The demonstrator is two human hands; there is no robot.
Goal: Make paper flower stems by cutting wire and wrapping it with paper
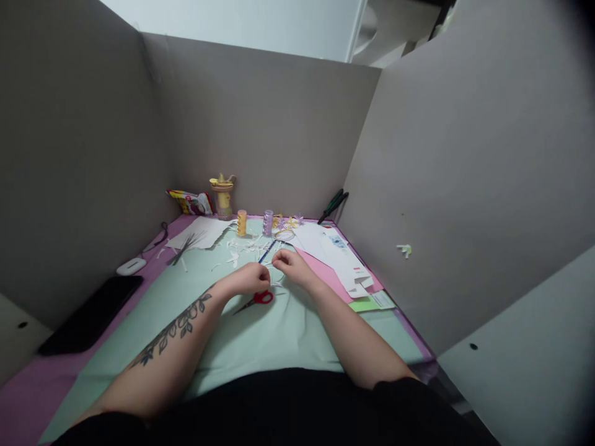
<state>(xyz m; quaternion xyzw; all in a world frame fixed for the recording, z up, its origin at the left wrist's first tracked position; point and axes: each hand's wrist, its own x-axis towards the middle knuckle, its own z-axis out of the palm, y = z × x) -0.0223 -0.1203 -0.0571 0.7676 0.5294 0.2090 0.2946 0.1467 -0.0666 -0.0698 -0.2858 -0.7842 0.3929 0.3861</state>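
My left hand [253, 278] is closed, its fingers curled inward above the mint-green cloth [288, 331]. Close by on the right, my right hand [290, 265] is in a pinch, with a small gap between the two hands. A faint thin pale strand seems to run near the fingertips, but what either hand holds is too small to make out. Scissors with red handles [264, 297] lie just below my left hand, blades pointing left. Beyond the hands rests a narrow blue patterned strip [266, 253], among scattered white paper scraps [233, 257].
Yellow [242, 223] and purple [268, 223] tubes stand at the back, beside small flower shapes [292, 223]. White paper [204, 231] bears dark thin stems [186, 244]. Green-handled pliers [333, 205] lean on the wall. Left sit a black tablet [93, 313] and white case [131, 266].
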